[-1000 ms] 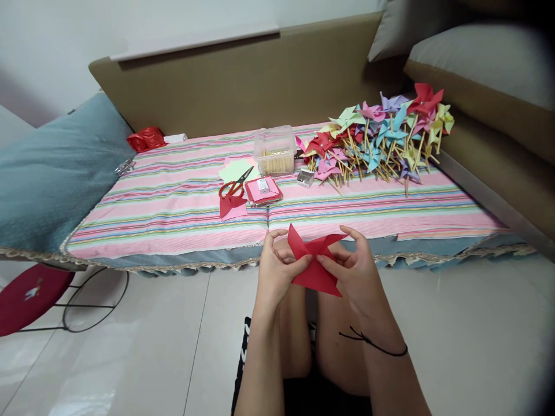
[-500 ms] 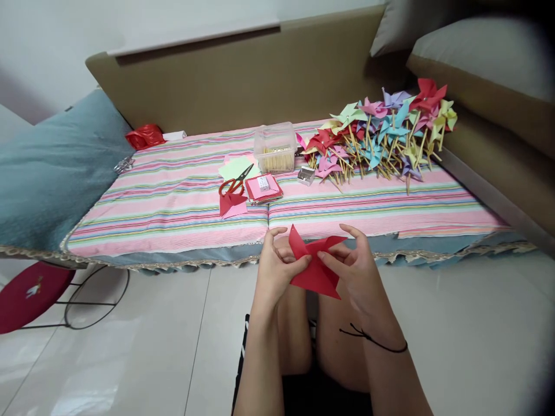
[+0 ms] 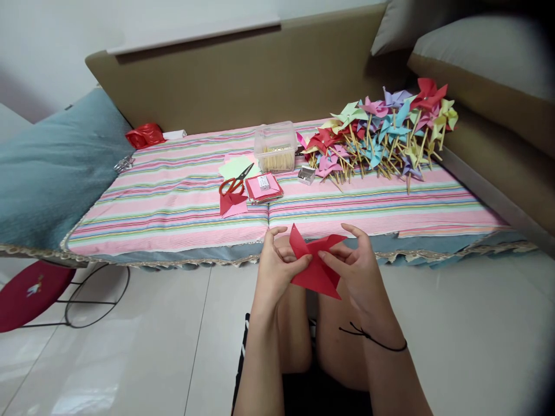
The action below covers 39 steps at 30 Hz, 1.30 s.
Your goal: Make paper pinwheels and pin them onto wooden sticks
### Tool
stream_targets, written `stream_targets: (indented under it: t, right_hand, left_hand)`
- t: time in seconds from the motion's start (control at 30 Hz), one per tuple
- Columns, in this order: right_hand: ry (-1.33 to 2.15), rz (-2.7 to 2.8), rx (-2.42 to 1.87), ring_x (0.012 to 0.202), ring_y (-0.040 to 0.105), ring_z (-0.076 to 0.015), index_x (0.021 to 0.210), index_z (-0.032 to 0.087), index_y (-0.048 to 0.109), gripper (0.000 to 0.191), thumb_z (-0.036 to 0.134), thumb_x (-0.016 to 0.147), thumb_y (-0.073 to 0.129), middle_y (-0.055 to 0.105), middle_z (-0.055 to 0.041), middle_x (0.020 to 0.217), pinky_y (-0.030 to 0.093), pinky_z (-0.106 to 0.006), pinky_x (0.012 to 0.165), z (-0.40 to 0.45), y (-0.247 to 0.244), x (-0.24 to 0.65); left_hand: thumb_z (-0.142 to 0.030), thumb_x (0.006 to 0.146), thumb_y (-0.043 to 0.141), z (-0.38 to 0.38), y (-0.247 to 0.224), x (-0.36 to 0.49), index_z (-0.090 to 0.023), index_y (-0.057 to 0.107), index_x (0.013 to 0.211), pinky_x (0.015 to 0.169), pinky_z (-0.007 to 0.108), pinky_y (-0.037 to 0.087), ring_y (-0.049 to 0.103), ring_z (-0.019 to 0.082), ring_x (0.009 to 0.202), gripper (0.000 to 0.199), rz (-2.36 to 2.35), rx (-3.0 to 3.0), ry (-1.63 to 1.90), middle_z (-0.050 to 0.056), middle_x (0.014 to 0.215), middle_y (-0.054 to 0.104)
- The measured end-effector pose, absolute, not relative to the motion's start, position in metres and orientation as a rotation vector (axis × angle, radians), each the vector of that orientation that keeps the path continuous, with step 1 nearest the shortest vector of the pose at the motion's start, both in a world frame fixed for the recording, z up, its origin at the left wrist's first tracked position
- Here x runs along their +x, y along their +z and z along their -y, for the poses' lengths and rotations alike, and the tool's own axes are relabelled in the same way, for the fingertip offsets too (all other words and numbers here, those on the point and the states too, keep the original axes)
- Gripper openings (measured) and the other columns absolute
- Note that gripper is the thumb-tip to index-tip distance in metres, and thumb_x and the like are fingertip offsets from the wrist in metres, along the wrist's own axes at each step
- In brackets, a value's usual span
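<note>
A sheet of red paper (image 3: 315, 278), cut into pointed flaps, is held above my knees. My left hand (image 3: 280, 266) pinches it on the left, thumb on top and index finger raised. On the other side my right hand (image 3: 349, 260) grips the same paper between thumb and fingers. One flap with a small hole near its tip stands up at the left. On the striped cloth beyond lie orange-handled scissors (image 3: 234, 184), a folded red paper piece (image 3: 230, 202) and a stack of square papers (image 3: 273, 194) with a small box on it.
Many finished pinwheels (image 3: 392, 130) on sticks are heaped at the right. A clear tub (image 3: 275, 147) of sticks and a small clear box (image 3: 306, 175) stand mid-seat. A red plastic bag (image 3: 145, 136) lies far left; a red stool (image 3: 34, 294) is on the floor.
</note>
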State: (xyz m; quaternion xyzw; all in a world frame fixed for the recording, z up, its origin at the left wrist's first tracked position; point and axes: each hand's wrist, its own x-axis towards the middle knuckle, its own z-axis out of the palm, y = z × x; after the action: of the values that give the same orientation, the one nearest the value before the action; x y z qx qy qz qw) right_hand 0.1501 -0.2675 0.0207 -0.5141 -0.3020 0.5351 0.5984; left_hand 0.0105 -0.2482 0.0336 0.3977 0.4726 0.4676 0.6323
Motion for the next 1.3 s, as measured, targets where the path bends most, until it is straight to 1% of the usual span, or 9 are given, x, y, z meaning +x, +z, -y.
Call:
stream_targets:
  t: [0.3, 0.43, 0.53, 0.73, 0.9, 0.97, 1.07, 1.17, 1.3]
  right_hand:
    - [1.258, 0.704, -1.185, 0.064, 0.063, -0.0166, 0.123, 0.026, 0.039, 0.077, 0.029, 0.061, 0.083, 0.069, 0.0044, 0.067, 0.050, -0.030, 0.064, 0.268, 0.021, 0.150]
    - [1.263, 0.760, -1.158, 0.076, 0.066, -0.0186, 0.128, 0.027, 0.036, 0.079, 0.028, 0.064, 0.081, 0.071, 0.0021, 0.077, 0.052, -0.034, 0.074, 0.267, 0.015, 0.150]
    - [1.243, 0.806, -1.159, 0.077, 0.067, -0.0197, 0.131, 0.027, 0.033, 0.080, 0.028, 0.066, 0.080, 0.072, 0.0007, 0.079, 0.053, -0.037, 0.077, 0.266, 0.010, 0.151]
    - [1.259, 0.845, -1.182, 0.076, 0.069, -0.0213, 0.135, 0.025, 0.029, 0.086, 0.031, 0.066, 0.080, 0.074, -0.0007, 0.079, 0.054, -0.037, 0.072, 0.267, 0.011, 0.153]
    - [1.321, 0.823, -1.178, 0.074, 0.069, -0.0216, 0.133, 0.026, 0.032, 0.088, 0.032, 0.062, 0.084, 0.075, 0.0001, 0.077, 0.054, -0.035, 0.070, 0.268, 0.022, 0.153]
    - [1.322, 0.756, -1.159, 0.075, 0.069, -0.0210, 0.130, 0.026, 0.038, 0.082, 0.036, 0.063, 0.084, 0.075, -0.0005, 0.080, 0.054, -0.034, 0.069, 0.267, 0.024, 0.155]
    - [1.331, 0.639, -1.086, 0.080, 0.070, -0.0193, 0.122, 0.025, 0.052, 0.060, 0.043, 0.072, 0.078, 0.075, -0.0031, 0.090, 0.054, -0.033, 0.073, 0.264, 0.022, 0.161]
    - [1.413, 0.660, -1.013, 0.088, 0.069, -0.0180, 0.109, 0.024, 0.065, 0.039, 0.041, 0.076, 0.076, 0.075, -0.0041, 0.099, 0.054, -0.032, 0.080, 0.261, 0.017, 0.164]
    - [1.537, 0.742, -0.926, 0.094, 0.068, -0.0201, 0.099, 0.025, 0.073, 0.031, 0.042, 0.073, 0.077, 0.073, -0.0044, 0.109, 0.056, -0.034, 0.081, 0.260, 0.014, 0.155]
  left_hand:
    - [-0.022, 0.062, 0.081, 0.250, 0.035, 0.010, -0.024, 0.038, 0.112, 0.055, 0.021, 0.045, 0.061, 0.013, 0.054, 0.066, -1.104, 0.912, 1.066, -0.001, 0.066, 0.071]
    - [-0.023, 0.064, 0.079, 0.249, 0.034, 0.009, -0.024, 0.038, 0.113, 0.055, 0.023, 0.046, 0.061, 0.013, 0.053, 0.064, -1.141, 0.912, 1.111, -0.002, 0.064, 0.070]
    - [-0.023, 0.064, 0.079, 0.248, 0.035, 0.009, -0.024, 0.037, 0.112, 0.055, 0.022, 0.046, 0.060, 0.012, 0.052, 0.064, -1.150, 0.924, 1.121, -0.004, 0.063, 0.069]
    - [-0.019, 0.067, 0.076, 0.250, 0.037, 0.008, -0.024, 0.038, 0.110, 0.052, 0.018, 0.042, 0.057, 0.009, 0.052, 0.058, -1.112, 0.971, 1.071, -0.007, 0.064, 0.065]
    - [-0.019, 0.063, 0.079, 0.249, 0.037, 0.008, -0.024, 0.039, 0.108, 0.051, 0.018, 0.042, 0.055, 0.008, 0.048, 0.060, -1.111, 0.947, 1.085, -0.009, 0.061, 0.062]
    - [-0.019, 0.060, 0.080, 0.248, 0.038, 0.009, -0.023, 0.039, 0.106, 0.053, 0.019, 0.044, 0.056, 0.009, 0.048, 0.061, -1.108, 0.865, 1.125, -0.008, 0.060, 0.063]
    - [-0.018, 0.056, 0.083, 0.245, 0.041, 0.011, -0.022, 0.040, 0.101, 0.057, 0.021, 0.047, 0.056, 0.008, 0.047, 0.063, -1.110, 0.699, 1.275, -0.008, 0.057, 0.063]
    - [-0.017, 0.053, 0.085, 0.242, 0.043, 0.014, -0.021, 0.040, 0.100, 0.059, 0.021, 0.049, 0.059, 0.008, 0.048, 0.065, -1.093, 0.559, 1.434, -0.009, 0.055, 0.063]
    - [-0.018, 0.054, 0.085, 0.242, 0.043, 0.022, -0.019, 0.040, 0.107, 0.066, 0.025, 0.052, 0.065, 0.011, 0.056, 0.069, -1.149, 0.512, 1.565, -0.004, 0.064, 0.069]
